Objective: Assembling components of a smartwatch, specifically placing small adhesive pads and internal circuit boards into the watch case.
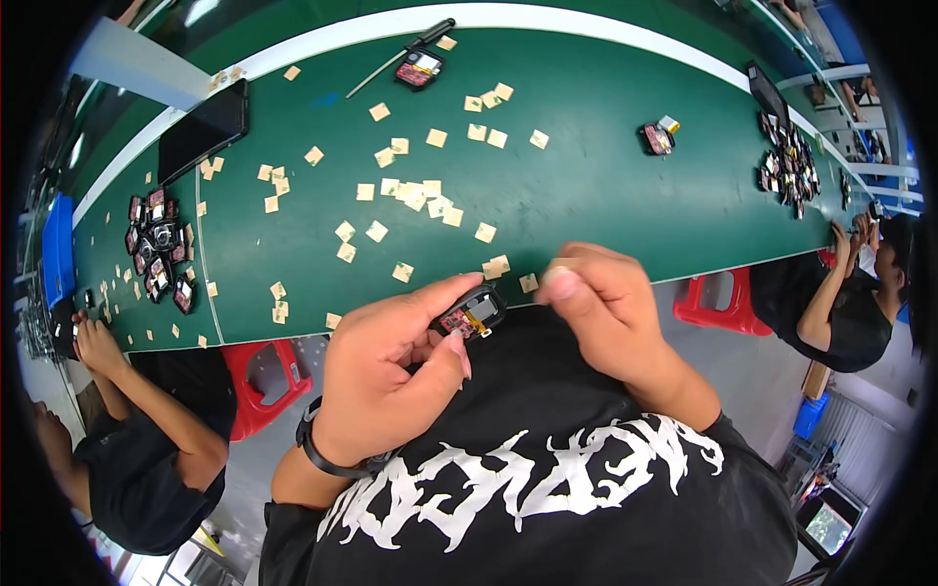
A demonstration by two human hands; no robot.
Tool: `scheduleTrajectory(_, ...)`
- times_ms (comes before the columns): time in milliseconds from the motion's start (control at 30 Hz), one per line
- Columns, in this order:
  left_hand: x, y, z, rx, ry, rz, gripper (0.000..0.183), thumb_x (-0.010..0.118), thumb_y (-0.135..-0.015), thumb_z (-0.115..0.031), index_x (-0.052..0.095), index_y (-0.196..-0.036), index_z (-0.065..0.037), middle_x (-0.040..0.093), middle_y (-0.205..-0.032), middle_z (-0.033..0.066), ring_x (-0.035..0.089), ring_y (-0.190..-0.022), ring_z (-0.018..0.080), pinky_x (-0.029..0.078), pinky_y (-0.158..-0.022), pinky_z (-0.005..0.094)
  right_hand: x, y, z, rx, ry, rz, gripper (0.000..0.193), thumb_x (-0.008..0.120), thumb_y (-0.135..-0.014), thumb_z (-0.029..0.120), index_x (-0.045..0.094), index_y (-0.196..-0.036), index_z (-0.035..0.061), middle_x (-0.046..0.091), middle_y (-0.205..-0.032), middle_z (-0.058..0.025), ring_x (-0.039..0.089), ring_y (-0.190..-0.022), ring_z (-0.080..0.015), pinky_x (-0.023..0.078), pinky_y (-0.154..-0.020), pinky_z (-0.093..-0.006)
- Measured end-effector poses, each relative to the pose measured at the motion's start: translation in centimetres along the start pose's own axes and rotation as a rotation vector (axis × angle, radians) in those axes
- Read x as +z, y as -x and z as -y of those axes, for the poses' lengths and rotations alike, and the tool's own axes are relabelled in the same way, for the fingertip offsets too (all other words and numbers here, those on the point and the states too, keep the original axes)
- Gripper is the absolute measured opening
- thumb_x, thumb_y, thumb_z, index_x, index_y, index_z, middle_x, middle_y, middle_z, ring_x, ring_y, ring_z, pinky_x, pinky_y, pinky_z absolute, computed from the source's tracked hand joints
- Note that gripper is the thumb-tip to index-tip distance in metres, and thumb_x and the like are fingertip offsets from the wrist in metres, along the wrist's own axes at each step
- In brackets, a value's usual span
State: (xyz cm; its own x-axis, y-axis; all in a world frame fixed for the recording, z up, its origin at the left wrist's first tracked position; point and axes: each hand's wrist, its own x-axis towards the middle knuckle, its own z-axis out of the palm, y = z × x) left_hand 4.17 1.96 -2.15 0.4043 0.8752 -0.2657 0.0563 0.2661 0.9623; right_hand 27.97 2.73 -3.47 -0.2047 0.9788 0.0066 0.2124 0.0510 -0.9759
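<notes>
My left hand (391,376) grips a small black open-backed electronic device (472,314) just off the table's near edge. A red circuit board, a grey part and a bit of yellow tape show inside its case. To the right of it, my right hand (611,313) is raised with thumb and forefinger pinched together; whatever is between those fingertips is too small to name. Several small beige adhesive squares (415,200) lie scattered over the green table (586,195) beyond my hands, a few of them close to the device.
A screwdriver (401,57) lies at the far side beside another open device (420,68). One more device (657,139) sits to the right. Device piles (156,244) (788,168) stand at both ends. Co-workers sit left (147,449) and right (850,303), near red stools (269,386).
</notes>
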Motion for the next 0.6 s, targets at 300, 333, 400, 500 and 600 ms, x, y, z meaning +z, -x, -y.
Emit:
scheduleTrajectory(300, -5.1, 0.7, 2.6, 0.071, -0.164, -0.522, 0.032, 0.065, -0.096, 0.0, 0.067, -0.127, 0.004, 0.069, -0.089, 0.0061, 0.064, -0.072, 0.0084, 0.05, -0.063, 0.0236, -7.5, -0.9, -3.8, 0.114, 0.733, -0.653, 0.028, 0.082, -0.09, 0.022, 0.069, -0.098, -0.0016, 0.059, -0.079, -0.0037, 0.048, -0.069, -0.0115, 0.041, -0.061, -0.0274)
scheduleTrajectory(333, -6.4, 0.9, 3.0, 0.078, -0.204, -0.641, 0.032, 0.065, -0.097, -0.001, 0.066, -0.129, 0.003, 0.069, -0.092, 0.0058, 0.064, -0.074, 0.0087, 0.051, -0.065, 0.024, -8.9, -1.1, -4.7, 0.068, 0.913, -0.686, 0.043, 0.085, -0.087, 0.025, 0.068, -0.116, -0.0021, 0.065, -0.098, -0.01, 0.061, -0.086, -0.0193, 0.049, -0.074, -0.0314)
scheduleTrajectory(400, -10.2, 1.8, 4.0, 0.177, -0.297, -0.814, 0.025, 0.064, -0.098, -0.001, 0.063, -0.123, 0.003, 0.068, -0.1, 0.0066, 0.062, -0.081, 0.0085, 0.051, -0.074, 0.0239, -9.8, -2.1, -4.5, 0.071, 1.067, -0.702, 0.055, 0.086, -0.084, 0.027, 0.064, -0.125, -0.0019, 0.065, -0.111, -0.0164, 0.063, -0.103, -0.0301, 0.051, -0.089, -0.0384)
scheduleTrajectory(500, -15.5, 3.0, 4.6, 0.157, -0.396, -1.02, 0.018, 0.065, -0.099, -0.003, 0.062, -0.117, 0.003, 0.065, -0.096, 0.0036, 0.061, -0.078, 0.0083, 0.051, -0.069, 0.024, -10.9, -3.4, -6.2, 0.081, 1.022, -0.653, 0.06, 0.087, -0.082, 0.028, 0.062, -0.128, -0.0016, 0.063, -0.114, -0.019, 0.062, -0.107, -0.036, 0.05, -0.094, -0.0422)
scheduleTrajectory(600, -20.5, 2.7, 6.4, 0.224, -0.594, -1.048, 0.025, 0.069, -0.095, -0.003, 0.065, -0.119, 0.002, 0.063, -0.102, 0.009, 0.065, -0.079, 0.0143, 0.053, -0.067, 0.0268, -11.3, -4.3, -7.8, -0.012, 1.011, -0.645, 0.054, 0.086, -0.081, 0.026, 0.065, -0.122, -0.0021, 0.064, -0.112, -0.0191, 0.063, -0.105, -0.036, 0.051, -0.093, -0.0413)
